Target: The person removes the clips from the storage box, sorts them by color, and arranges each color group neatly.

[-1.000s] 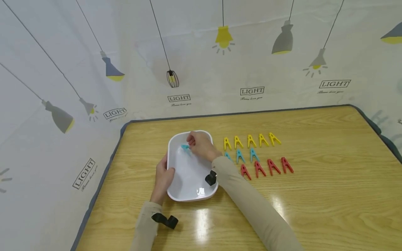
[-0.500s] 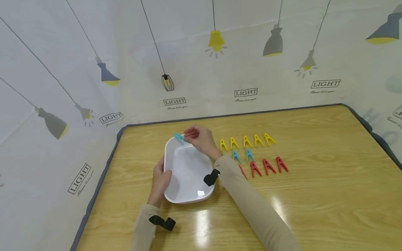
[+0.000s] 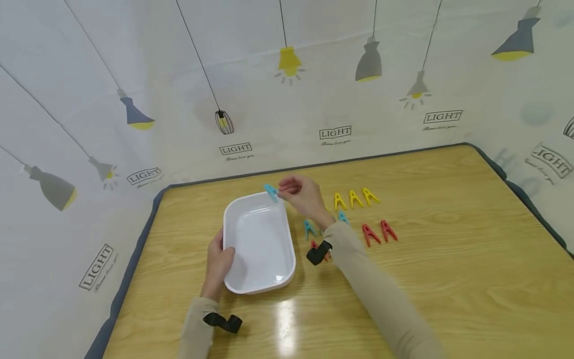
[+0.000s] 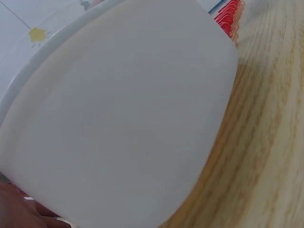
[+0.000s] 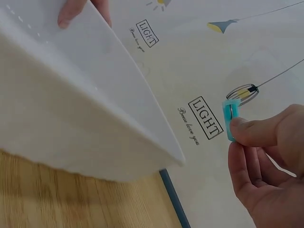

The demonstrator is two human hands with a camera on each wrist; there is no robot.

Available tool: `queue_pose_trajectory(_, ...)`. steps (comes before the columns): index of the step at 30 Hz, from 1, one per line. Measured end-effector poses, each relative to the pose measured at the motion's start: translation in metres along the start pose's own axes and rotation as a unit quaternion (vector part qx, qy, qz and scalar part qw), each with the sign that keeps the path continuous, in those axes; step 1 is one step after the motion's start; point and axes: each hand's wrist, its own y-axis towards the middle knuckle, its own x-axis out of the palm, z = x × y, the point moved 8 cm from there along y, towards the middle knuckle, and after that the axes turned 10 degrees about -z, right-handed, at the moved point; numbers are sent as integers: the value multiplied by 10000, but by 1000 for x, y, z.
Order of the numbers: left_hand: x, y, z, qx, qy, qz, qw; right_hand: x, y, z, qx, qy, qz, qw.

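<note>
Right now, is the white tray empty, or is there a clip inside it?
Empty. In the head view the white tray holds nothing; the right hand pinches the blue clip above its far rim.

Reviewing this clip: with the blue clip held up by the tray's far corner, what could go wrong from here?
The right hand pinches the blue clothespin only at its end, just off the white tray's far rim; it could slip and drop onto the table rather than into the tray. The left hand grips just one edge of the tray, so a knock might shift it. The right sleeve lies over the clothespins on the table and may scatter them.
</note>
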Motion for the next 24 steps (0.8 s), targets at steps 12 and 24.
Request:
queue_pose_trajectory(12,-1,-2,-2,-38,-89,-65,9999,-65,-36,23,68,-605,322,9976)
queue_pose_trajectory(24,4,-1,1,-14,-21,-163,9999,-129,-90,63,733,-1269,703,9867)
